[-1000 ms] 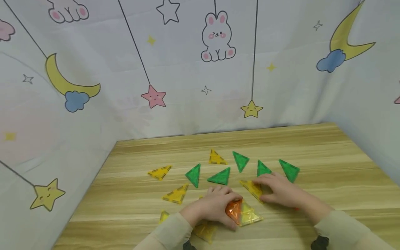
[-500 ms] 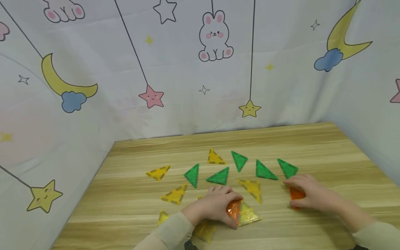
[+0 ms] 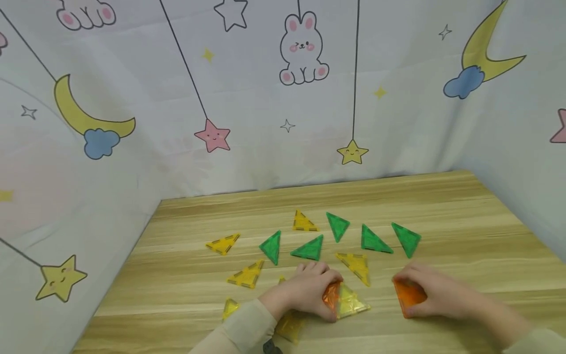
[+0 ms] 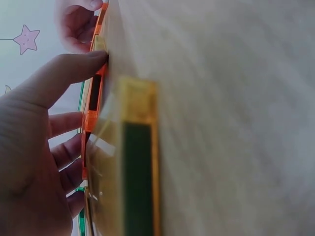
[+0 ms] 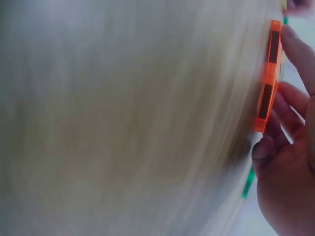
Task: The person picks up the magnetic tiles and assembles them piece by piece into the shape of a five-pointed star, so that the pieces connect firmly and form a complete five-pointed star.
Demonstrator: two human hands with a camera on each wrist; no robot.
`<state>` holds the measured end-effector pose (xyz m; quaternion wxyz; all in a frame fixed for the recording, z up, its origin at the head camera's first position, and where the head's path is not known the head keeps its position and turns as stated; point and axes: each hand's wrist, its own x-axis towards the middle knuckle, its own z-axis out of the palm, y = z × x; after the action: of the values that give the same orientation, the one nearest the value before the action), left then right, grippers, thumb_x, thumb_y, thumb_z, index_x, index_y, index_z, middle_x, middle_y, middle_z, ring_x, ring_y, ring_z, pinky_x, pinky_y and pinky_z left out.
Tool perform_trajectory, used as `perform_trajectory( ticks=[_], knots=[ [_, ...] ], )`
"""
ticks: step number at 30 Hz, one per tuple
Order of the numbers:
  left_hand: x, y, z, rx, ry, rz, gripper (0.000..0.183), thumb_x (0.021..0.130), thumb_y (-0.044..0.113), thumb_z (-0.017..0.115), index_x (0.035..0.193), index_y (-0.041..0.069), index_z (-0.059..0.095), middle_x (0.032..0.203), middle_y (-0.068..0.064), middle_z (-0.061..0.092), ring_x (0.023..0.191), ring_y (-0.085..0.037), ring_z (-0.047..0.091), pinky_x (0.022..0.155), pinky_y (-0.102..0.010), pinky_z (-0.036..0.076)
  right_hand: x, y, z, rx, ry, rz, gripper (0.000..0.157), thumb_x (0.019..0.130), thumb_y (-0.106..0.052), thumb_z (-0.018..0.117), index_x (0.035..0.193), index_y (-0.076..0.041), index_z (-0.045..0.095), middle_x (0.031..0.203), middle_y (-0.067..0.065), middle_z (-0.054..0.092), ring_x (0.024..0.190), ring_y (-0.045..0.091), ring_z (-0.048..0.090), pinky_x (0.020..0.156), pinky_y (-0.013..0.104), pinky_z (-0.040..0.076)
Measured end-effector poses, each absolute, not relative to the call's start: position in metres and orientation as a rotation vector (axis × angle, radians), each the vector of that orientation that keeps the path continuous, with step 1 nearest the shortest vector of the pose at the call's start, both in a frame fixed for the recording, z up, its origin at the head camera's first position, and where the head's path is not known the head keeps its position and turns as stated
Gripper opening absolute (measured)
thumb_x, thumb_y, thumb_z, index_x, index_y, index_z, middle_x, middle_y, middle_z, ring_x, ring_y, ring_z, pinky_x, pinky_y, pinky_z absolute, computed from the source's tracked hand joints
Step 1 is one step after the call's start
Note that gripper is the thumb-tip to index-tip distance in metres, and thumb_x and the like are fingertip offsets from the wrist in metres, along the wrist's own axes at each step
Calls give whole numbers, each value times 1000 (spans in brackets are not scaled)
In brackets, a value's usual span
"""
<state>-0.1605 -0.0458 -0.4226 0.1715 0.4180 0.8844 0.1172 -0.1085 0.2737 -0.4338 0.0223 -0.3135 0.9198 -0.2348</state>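
In the head view my left hand [image 3: 305, 291] grips an orange triangular magnetic tile [image 3: 330, 296] with thumb and fingers at its edges, its palm hiding part of it. A light yellow triangular tile [image 3: 351, 302] lies against that tile's right side. To the right, my right hand [image 3: 442, 294] holds another orange triangular magnetic tile [image 3: 408, 296] between thumb and fingers. Seen edge-on in the right wrist view, this orange tile [image 5: 268, 78] shows dark magnet strips. The left wrist view has a yellow tile [image 4: 139, 103] close in front of the hand.
Behind the hands lie several green triangular tiles [image 3: 309, 248] and yellow ones [image 3: 355, 266], spread over the wooden table [image 3: 477, 216]. More yellow tiles [image 3: 289, 328] lie beside and partly under my left forearm. A white printed curtain [image 3: 247, 162] encloses the table's back and sides.
My right hand left the yellow tile near the green ones, moved right to the orange tile, and has brought it left and nearer. The left hand stays on its orange tile.
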Motion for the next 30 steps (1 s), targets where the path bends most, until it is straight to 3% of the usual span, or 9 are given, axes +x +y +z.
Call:
perform_trajectory(
  ticks=[12,30],
  knots=[
    [-156,-38,-421,1169,2586,218,67,69,55,72,125,25,50,105,10,43,97,-10,40,78,-28,29,-92,236,-436,-1016,2786,-768,53,79,-52,69,118,-18,58,112,-11,49,100,6,47,83,28,44],
    [-153,-40,-422,1175,2624,273,66,72,61,70,121,20,52,103,8,44,94,-8,43,76,-26,30,-82,204,-440,-767,2942,-840,62,73,-57,71,110,-9,60,102,-6,49,89,7,49,77,31,47]
  ],
)
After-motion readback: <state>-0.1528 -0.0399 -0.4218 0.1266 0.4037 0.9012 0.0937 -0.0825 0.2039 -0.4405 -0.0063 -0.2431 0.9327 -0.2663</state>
